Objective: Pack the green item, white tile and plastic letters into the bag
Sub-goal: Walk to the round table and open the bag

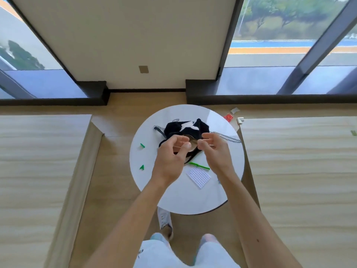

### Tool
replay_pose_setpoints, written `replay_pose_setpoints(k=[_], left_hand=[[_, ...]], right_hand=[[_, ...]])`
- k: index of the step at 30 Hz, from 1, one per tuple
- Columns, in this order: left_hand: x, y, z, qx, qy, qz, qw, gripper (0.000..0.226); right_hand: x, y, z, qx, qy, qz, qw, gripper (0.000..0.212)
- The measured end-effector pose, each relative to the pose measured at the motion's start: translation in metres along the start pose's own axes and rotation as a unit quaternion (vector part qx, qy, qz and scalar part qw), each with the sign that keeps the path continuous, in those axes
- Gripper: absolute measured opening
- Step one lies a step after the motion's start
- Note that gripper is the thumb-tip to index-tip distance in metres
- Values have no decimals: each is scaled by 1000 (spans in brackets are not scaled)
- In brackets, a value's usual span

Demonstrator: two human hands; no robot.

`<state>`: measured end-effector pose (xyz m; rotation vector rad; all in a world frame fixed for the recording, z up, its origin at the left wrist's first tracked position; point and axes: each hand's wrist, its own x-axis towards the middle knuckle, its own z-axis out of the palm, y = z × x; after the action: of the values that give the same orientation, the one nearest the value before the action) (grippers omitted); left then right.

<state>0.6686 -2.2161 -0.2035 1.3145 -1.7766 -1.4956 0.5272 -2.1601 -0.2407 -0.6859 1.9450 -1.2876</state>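
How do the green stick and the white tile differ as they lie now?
Shape: the green stick is long and thin; the white tile is a flat square with a studded grid.
Colour: stick bright green, tile white and low in contrast against the white table.
Position: the stick lies nearer the black bag, the tile nearer the person.
Shared: both rest unheld on the table, below the right hand.
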Motion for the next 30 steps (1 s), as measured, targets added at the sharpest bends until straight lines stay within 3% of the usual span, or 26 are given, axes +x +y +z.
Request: replay_pose_setpoints(k=[9,19,22,30], left_hand=[[123,-55,7,70,-61,-18,996,17],[230,-212,66,129,-72,-40,988,18],[250,-250,80,149,-78,-41,985,20],[308,-340,92,232,-32,17,972,26]], right_hand=[[87,48,48,-37,5,48,998,24],[197,242,75,-167,-21,103,980,27],[215,298,84,-260,-49,104,959,31],[252,399,103,-477,-168,62,860,44]])
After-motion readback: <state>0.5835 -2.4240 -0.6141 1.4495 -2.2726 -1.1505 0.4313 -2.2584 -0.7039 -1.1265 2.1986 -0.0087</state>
